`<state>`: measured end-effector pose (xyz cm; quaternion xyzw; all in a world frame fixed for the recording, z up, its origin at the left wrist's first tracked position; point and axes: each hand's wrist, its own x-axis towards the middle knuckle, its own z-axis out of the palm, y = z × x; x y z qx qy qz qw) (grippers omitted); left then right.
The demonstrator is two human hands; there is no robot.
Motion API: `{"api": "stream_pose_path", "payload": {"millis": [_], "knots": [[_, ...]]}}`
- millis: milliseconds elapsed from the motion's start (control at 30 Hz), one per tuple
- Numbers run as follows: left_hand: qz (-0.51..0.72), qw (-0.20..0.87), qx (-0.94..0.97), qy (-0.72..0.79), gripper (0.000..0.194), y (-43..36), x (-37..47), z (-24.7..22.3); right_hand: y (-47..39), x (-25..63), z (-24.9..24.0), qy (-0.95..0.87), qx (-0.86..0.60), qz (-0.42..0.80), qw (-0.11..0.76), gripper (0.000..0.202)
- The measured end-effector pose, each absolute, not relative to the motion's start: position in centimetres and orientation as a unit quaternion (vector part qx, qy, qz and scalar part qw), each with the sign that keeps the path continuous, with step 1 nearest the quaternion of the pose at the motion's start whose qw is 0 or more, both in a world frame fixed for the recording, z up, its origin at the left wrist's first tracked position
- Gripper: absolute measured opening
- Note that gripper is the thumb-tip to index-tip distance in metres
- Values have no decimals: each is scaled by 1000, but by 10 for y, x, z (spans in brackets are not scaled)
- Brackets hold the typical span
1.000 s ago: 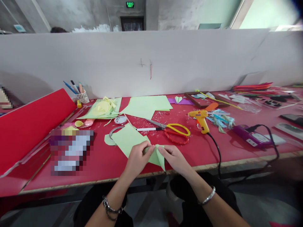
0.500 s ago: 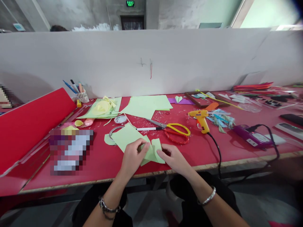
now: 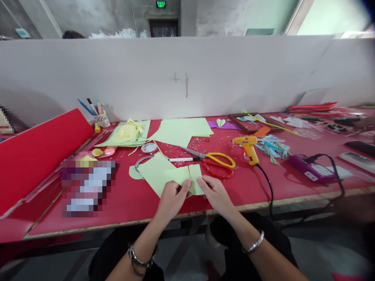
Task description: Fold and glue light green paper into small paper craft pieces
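Green paper (image 3: pixel 187 176) under both hands' fingertips (image 3: pixel 187 183)

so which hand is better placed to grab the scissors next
Right, probably. The right hand rests on the green paper just below the scissors, whose yellow handles lie nearest it. The left hand sits further left, also on the paper.

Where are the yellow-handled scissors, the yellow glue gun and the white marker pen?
yellow-handled scissors (image 3: pixel 220 159), head view, on the yellow handle loop.
yellow glue gun (image 3: pixel 247 145), head view, on its body.
white marker pen (image 3: pixel 181 159), head view, on the middle of its barrel.
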<state>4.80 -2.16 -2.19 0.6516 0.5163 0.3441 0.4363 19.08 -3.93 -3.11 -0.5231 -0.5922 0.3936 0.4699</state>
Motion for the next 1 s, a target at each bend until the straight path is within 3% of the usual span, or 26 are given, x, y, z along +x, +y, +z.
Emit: {"api": "stream_pose_path", "payload": {"millis": [267, 500, 800, 1000], "knots": [[345, 456, 623, 534, 54, -23, 53, -17, -38, 195, -34, -558, -512, 455, 469, 37], [443, 397, 548, 588, 48, -9, 27, -19, -34, 209, -34, -485, -533, 428, 545, 37], [449, 496, 582, 463, 31, -5, 27, -17, -29, 203, -24, -521, -515, 462, 500, 27], [506, 460, 547, 482, 40, -5, 28, -21, -25, 197, -13, -581, -469, 454, 487, 21]]}}
